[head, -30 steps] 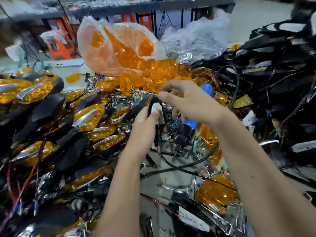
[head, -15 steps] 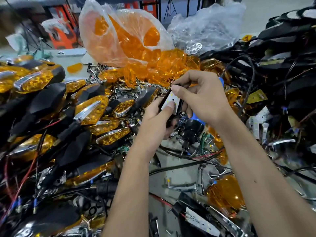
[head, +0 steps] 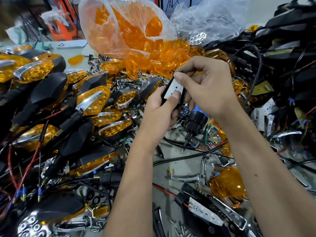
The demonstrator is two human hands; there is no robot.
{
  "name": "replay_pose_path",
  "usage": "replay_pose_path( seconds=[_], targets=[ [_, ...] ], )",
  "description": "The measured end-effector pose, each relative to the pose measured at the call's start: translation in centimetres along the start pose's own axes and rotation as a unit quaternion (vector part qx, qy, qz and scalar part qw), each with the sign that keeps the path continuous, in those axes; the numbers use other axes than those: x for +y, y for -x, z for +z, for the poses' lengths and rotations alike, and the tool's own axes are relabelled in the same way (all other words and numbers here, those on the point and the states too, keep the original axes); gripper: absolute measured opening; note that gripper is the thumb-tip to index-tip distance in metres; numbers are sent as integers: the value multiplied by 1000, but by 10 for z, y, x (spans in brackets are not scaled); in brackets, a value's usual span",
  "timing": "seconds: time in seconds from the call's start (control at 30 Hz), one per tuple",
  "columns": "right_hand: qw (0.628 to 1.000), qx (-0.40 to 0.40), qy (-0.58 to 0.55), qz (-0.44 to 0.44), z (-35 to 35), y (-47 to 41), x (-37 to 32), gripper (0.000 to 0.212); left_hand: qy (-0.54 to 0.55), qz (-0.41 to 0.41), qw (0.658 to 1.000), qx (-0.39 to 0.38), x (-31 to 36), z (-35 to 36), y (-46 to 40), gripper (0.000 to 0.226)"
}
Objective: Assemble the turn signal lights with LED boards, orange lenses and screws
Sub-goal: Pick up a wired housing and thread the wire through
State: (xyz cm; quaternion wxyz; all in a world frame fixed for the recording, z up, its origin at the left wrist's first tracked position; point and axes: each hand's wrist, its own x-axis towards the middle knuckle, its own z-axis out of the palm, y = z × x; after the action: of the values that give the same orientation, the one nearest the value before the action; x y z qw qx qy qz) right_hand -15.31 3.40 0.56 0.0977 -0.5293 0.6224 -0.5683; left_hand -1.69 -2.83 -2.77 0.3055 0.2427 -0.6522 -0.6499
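The left hand (head: 159, 108) grips a black housing (head: 168, 86) while the right hand (head: 205, 86) pinches the thin, light, probably brittle LED board (head: 173, 89), best held by its edges.

Both hands are meeting at the middle of the bench (head: 184, 165), the left hand (head: 158, 108) and right hand (head: 207, 86) holding an LED board (head: 173, 89) between them. A heap of finished turn signals (head: 89, 101) is lying to the left. A bag of lenses (head: 126, 29) is sitting behind the hands. A tangle of housings and wires (head: 287, 48) is piling up on the right. Loose screws (head: 182, 231) are lying nearest the person, between the forearms.
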Motion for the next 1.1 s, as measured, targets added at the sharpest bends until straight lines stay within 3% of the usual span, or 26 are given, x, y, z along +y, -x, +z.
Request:
replay_pose_path(
  seconds=[0.4,0.77,0.87,1.1],
  targets=[
    [998,-3,33,-51,-1,-2,-8,12,61,22,998,3,-4,1,-2,22],
    [999,1,30,-39,1,-2,-8,10,19,22,999,34,-2,3,-2,28],
    [998,3,35,-43,0,-2,-8,9,20,21,999,30,0,4,0,18],
    [998,-26,49,-20,-4,-5,-6,9,-12,14,1000,-12,1,-1,4,20]
  ],
)
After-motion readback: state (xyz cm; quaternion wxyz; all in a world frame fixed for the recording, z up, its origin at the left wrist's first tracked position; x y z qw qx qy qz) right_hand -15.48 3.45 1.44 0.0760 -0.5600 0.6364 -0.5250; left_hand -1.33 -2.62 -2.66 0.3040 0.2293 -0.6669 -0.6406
